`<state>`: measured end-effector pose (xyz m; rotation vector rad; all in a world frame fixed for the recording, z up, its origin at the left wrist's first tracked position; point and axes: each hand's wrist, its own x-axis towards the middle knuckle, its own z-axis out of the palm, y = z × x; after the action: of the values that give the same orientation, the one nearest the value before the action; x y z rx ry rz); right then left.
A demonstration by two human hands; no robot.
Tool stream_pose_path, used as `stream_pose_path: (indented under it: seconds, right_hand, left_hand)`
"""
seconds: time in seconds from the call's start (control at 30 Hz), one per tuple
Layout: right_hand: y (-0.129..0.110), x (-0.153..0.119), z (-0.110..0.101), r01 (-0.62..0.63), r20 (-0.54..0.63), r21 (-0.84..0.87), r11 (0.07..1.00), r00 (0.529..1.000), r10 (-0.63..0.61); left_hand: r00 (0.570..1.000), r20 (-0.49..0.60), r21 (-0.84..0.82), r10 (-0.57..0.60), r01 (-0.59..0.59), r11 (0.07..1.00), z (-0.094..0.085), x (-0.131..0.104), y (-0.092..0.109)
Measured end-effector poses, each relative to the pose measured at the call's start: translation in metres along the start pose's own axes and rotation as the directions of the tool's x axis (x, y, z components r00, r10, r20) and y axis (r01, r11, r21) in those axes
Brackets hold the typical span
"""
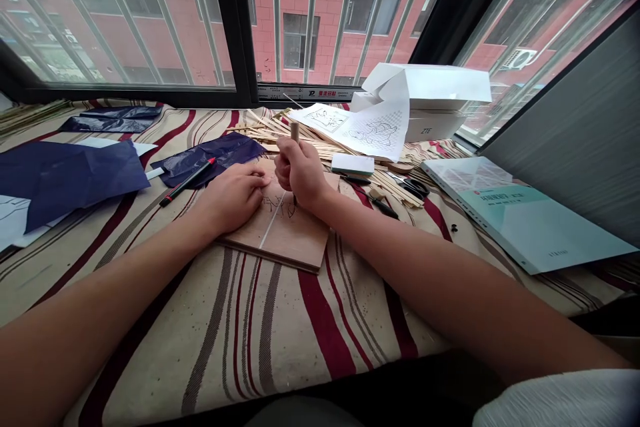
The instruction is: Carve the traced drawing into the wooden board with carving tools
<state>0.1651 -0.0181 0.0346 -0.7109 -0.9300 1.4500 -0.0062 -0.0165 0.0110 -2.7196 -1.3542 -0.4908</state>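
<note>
Gripping a wooden handle (295,131) mid-frame, right hand (301,170) has fingers fully wrapped; left hand (235,197) lies loosely spread, grasping nothing, on the board (293,237), probably stiff, best braced at edges.

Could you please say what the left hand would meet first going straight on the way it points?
Probably the right hand, closed around a tan handle, though the exact gap is hard to judge.

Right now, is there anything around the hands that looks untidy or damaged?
Somewhat untidy: thin wooden strips lie loosely crisscrossed behind the wooden board, and the printed paper curls up at its right edge. Small dark bits lie loose on the striped cloth. I see nothing clearly damaged.
</note>
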Motion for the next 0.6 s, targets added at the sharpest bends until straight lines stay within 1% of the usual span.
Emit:
stream_pose_path:
  seconds: [0.07, 0.1, 0.13, 0.2, 0.27, 0.37, 0.47, 0.6]
  right_hand:
    - [-0.003, -0.001, -0.004, -0.125, 0.124, 0.073, 0.990, 0.986, 0.115]
    - [-0.005, -0.001, -0.005, -0.180, 0.165, 0.109, 0.978, 0.973, 0.161]
    - [-0.006, 0.000, -0.007, -0.212, 0.191, 0.139, 0.967, 0.964, 0.184]
    - [-0.010, 0.002, -0.009, -0.206, 0.212, 0.173, 0.963, 0.963, 0.168]
    - [-0.013, 0.002, -0.009, -0.163, 0.197, 0.169, 0.972, 0.972, 0.129]
    - [-0.016, 0.000, -0.007, -0.138, 0.139, 0.099, 0.986, 0.983, 0.123]
    - [-0.014, -0.003, -0.002, -0.120, 0.090, 0.031, 0.992, 0.989, 0.117]
    - [-0.009, -0.003, 0.004, -0.045, 0.032, -0.015, 0.999, 0.998, 0.045]
  left_hand:
    - [1.000, 0.002, -0.010, 0.006, -0.006, 1.000, 0.000, 0.000, -0.001]
    - [1.000, 0.007, -0.013, 0.009, -0.009, 1.000, 0.000, -0.001, -0.001]
    - [1.000, 0.008, -0.015, 0.012, -0.012, 1.000, 0.000, -0.001, -0.002]
    - [1.000, 0.006, -0.018, 0.025, -0.025, 1.000, -0.001, -0.001, -0.003]
    - [0.999, 0.002, -0.021, 0.033, -0.033, 0.999, -0.001, -0.001, -0.004]
    - [0.999, 0.008, -0.014, 0.038, -0.038, 0.999, -0.001, -0.001, -0.004]
    - [0.999, 0.009, 0.000, 0.036, -0.036, 0.999, -0.001, -0.001, -0.003]
    - [1.000, -0.006, 0.010, 0.029, -0.029, 1.000, 0.000, -0.002, -0.003]
